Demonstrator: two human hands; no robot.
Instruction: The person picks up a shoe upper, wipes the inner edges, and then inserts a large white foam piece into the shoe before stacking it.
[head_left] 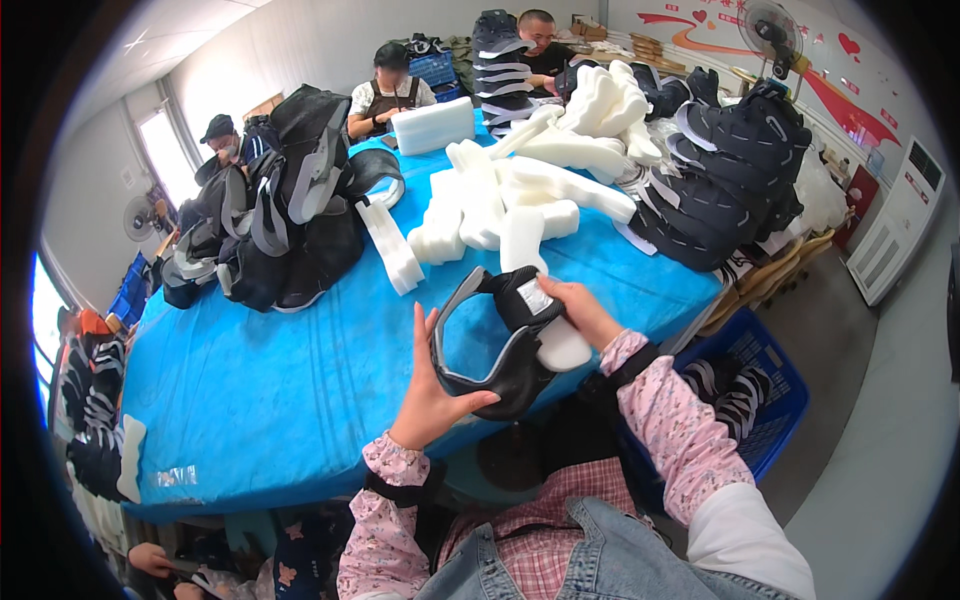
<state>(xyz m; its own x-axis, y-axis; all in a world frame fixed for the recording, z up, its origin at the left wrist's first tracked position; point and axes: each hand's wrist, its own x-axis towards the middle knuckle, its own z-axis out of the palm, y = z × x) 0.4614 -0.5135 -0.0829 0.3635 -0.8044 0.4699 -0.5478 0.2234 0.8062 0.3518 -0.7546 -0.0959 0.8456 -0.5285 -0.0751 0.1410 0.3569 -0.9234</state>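
Over the near edge of the blue-covered table, both hands hold a curved black padded cover (pixel 512 385) with a grey edge, bent into an open ring. My left hand (pixel 425 400) spans its left side, thumb at the lower edge and fingers along the outside. My right hand (pixel 583 310) grips the upper right end, close to a white label (pixel 535 296). A white foam pad (pixel 565 347) shows below my right hand, beside the cover; how far it goes in is hidden. Just beyond the hands, another stretch of white foam (pixel 521 238) reaches toward the cover.
White foam pieces (pixel 480 205) lie heaped on the blue table cover (pixel 270 400). Black padded covers pile up at left (pixel 300 200) and right (pixel 715 190). A blue crate (pixel 775 385) with more pieces stands by my right arm. Several people sit around the table.
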